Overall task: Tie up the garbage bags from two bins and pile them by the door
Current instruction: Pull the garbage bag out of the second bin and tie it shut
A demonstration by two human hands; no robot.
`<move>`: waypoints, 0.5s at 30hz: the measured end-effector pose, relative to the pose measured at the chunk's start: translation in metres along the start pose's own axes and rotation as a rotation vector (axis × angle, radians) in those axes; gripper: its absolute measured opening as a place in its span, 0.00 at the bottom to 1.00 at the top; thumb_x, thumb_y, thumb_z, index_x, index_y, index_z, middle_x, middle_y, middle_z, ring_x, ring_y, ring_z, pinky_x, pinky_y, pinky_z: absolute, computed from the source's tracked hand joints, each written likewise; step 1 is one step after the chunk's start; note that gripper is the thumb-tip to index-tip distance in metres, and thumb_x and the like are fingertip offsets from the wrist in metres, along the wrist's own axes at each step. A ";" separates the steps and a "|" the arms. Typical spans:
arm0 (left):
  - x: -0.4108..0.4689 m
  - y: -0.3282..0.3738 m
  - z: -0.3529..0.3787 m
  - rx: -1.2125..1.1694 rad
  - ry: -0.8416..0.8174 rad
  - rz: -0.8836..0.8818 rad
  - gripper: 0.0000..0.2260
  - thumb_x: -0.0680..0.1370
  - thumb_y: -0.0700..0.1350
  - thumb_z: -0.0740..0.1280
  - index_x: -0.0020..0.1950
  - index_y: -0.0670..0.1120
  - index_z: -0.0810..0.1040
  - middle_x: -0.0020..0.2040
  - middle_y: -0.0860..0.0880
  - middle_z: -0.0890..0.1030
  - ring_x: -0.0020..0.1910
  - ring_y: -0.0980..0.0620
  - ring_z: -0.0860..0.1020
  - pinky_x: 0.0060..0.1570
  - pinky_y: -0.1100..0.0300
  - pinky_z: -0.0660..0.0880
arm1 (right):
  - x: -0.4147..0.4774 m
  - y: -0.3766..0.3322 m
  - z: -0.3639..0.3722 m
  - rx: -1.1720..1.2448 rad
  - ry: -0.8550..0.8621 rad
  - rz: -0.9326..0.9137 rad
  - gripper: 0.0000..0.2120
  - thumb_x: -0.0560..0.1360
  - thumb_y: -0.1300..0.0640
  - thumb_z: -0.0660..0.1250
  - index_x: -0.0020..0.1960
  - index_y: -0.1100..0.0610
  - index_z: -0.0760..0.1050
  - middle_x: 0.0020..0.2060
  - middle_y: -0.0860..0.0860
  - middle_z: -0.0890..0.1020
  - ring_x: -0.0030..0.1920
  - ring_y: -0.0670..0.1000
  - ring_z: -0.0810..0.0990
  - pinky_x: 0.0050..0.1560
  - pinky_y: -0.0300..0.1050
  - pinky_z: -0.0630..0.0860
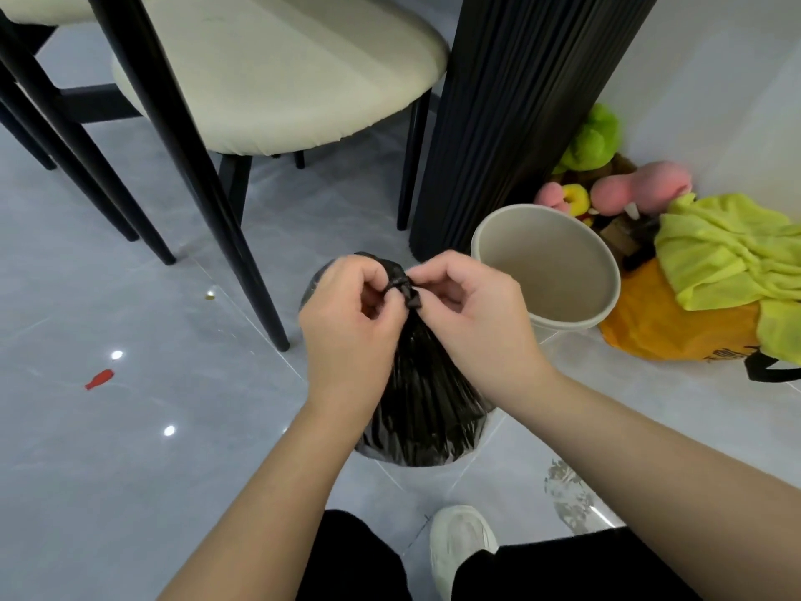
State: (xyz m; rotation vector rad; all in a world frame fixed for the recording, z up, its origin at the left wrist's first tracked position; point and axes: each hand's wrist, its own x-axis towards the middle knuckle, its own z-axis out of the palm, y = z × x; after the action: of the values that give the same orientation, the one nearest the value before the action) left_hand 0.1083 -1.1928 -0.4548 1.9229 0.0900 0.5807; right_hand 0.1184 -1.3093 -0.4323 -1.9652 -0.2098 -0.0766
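So, in the middle of the frame the black garbage bag [427, 401] stands on the floor, & its top is bunched into a thin neck [405, 292]. The left hand [346, 327] & the right hand [474, 327] meet at that neck, one on each side. Their fingers are curled & pinch the plastic w/ thumbs & fingertips. They hold it up high prob b/c a tight neck keeps the trash in & leaves loose ends for a knot. I can't tell if the knot is done; the fingers hide it. Just right of the hands sits a beige bin [550, 262] w/ no bag in it, so this bag prob came out of there. A pale edge shows under the bag, but I can't tell what it is. The person's white shoe [459, 544] is at the bottom, close to the bag, prob to stay near the work. A cream chair [277, 71] fills the upper left. No door is in view, so the piling part isn't done yet.
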 end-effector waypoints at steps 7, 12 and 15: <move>0.037 0.027 -0.013 -0.021 -0.057 -0.004 0.10 0.73 0.37 0.66 0.46 0.53 0.75 0.42 0.56 0.79 0.42 0.55 0.79 0.45 0.57 0.77 | 0.033 -0.034 -0.022 -0.002 -0.041 -0.025 0.14 0.72 0.67 0.69 0.54 0.54 0.80 0.43 0.49 0.82 0.44 0.46 0.82 0.48 0.35 0.78; 0.063 0.084 -0.030 -0.051 -0.219 -0.071 0.07 0.74 0.38 0.67 0.49 0.49 0.78 0.45 0.53 0.81 0.45 0.55 0.80 0.46 0.60 0.77 | 0.051 -0.088 -0.056 0.006 -0.032 0.056 0.14 0.71 0.68 0.69 0.46 0.49 0.79 0.44 0.50 0.83 0.43 0.43 0.82 0.45 0.31 0.77; 0.087 0.135 -0.044 -0.141 -0.272 -0.241 0.05 0.73 0.40 0.69 0.46 0.49 0.77 0.42 0.55 0.80 0.42 0.58 0.79 0.43 0.66 0.75 | 0.062 -0.131 -0.077 0.018 -0.037 0.108 0.12 0.71 0.67 0.69 0.47 0.50 0.79 0.45 0.48 0.83 0.45 0.43 0.82 0.47 0.34 0.78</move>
State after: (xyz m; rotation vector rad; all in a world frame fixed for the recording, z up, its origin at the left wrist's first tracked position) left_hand 0.1384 -1.1852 -0.2911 1.8033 0.1021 0.1585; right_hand 0.1591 -1.3230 -0.2736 -1.9579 -0.1275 0.0325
